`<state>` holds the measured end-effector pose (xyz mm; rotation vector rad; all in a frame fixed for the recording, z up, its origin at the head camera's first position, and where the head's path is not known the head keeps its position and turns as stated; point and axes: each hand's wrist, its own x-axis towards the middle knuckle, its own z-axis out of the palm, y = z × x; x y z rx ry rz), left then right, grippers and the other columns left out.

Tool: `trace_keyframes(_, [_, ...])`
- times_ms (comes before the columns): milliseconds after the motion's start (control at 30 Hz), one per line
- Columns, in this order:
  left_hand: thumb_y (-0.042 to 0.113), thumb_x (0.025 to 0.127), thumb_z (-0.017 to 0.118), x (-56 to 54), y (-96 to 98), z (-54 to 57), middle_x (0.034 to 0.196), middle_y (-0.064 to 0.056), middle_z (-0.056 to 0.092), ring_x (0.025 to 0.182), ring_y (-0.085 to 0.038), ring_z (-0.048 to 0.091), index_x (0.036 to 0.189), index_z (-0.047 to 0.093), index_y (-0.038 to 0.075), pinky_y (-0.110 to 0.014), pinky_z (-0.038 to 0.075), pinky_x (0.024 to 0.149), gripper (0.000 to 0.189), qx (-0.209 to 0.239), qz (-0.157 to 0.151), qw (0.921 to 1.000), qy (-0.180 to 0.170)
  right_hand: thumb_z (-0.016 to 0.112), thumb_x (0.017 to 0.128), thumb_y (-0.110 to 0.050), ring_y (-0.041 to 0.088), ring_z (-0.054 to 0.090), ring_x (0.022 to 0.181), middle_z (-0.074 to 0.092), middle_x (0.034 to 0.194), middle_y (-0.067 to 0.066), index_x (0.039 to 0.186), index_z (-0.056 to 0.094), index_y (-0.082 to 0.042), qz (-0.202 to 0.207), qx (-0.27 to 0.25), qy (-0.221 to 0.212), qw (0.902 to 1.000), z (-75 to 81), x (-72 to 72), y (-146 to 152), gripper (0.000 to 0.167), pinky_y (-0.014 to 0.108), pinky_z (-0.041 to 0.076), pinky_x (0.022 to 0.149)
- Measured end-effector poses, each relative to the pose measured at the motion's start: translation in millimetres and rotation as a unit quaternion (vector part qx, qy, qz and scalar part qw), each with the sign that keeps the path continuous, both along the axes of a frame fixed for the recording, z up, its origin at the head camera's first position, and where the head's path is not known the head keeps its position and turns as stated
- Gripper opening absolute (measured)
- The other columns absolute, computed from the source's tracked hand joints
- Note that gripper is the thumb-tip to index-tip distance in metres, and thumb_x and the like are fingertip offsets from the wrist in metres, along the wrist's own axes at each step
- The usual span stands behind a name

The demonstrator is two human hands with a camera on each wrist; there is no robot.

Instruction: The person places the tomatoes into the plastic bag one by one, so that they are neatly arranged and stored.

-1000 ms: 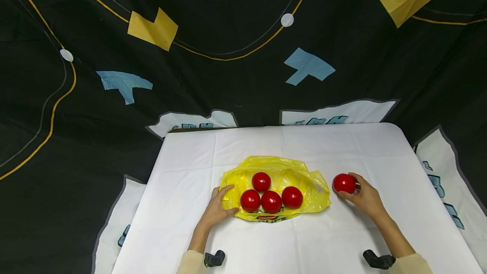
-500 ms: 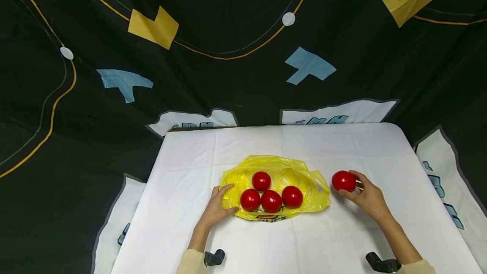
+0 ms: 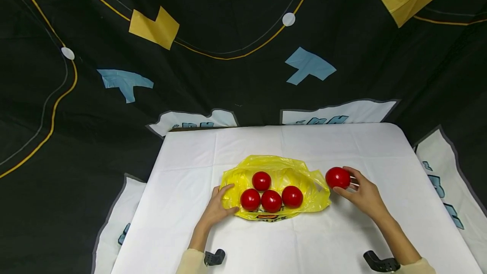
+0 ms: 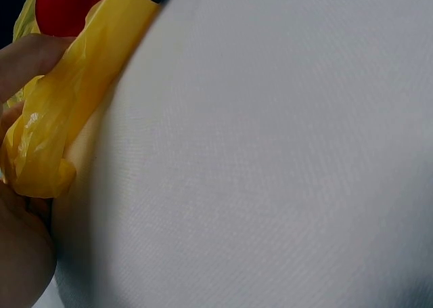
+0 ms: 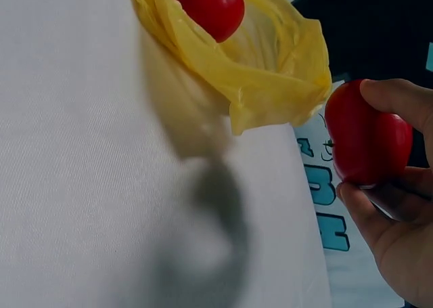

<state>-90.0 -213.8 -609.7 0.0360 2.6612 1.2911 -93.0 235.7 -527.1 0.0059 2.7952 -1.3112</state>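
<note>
A yellow plastic bag (image 3: 313, 198) lies spread open on the white-covered table (image 3: 274, 248), with several glossy red apples (image 3: 271, 201) in it. At the bag's left end, my left hand (image 3: 217, 209) holds its rim; in the left wrist view the thumb (image 4: 30, 61) lies over the gathered plastic (image 4: 40, 139). To the right of the bag, my right hand (image 3: 364, 195) holds another red apple (image 3: 337, 177) between thumb and fingers. The right wrist view shows this apple (image 5: 365, 135) raised, with the bag's open rim (image 5: 270, 115) beside it.
A black cloth (image 3: 236, 83) with yellow, blue and white printed shapes hangs behind the table and down its sides. Black camera mounts (image 3: 214, 258) sit at both wrists. White table surface surrounds the bag.
My right hand has moved slightly left and away from me with its apple, closer to the bag's right edge. The left hand, the bag and the apples in it stay put.
</note>
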Motion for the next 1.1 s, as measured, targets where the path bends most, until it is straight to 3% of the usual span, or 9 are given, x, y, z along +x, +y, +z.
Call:
trace_keyframes(367, [0.026, 0.067, 0.084, 0.4, -0.5, -0.9, 0.13, -0.007, 0.037, 0.12, -0.028, 0.043, 0.135, 0.048, 0.028, -0.051, 0.035, 0.102, 0.077, 0.001, 0.0, 1.0, -0.001, 0.078, 0.078, -0.033, 0.044, 0.055, 0.107, 0.049, 0.129, 0.025, 0.137, 0.042, -0.004, 0.021, -0.005, 0.035, 0.9992, 2.5, 1.0, -11, 0.075, 0.051, 0.05, 0.083])
trace_keyframes(1100, [0.027, 0.067, 0.083, 0.9, -1.3, -0.3, 0.129, -0.008, 0.037, 0.121, -0.028, 0.042, 0.136, 0.048, 0.026, -0.051, 0.034, 0.103, 0.077, 0.005, -0.006, 1.0, 0.002, 0.083, 0.072, -0.022, 0.032, 0.059, 0.104, 0.058, 0.122, 0.016, 0.132, 0.049, -0.005, 0.087, -0.025, 0.107, 0.9901, 18.0, -1.7, -61, 0.071, 0.044, 0.053, 0.081])
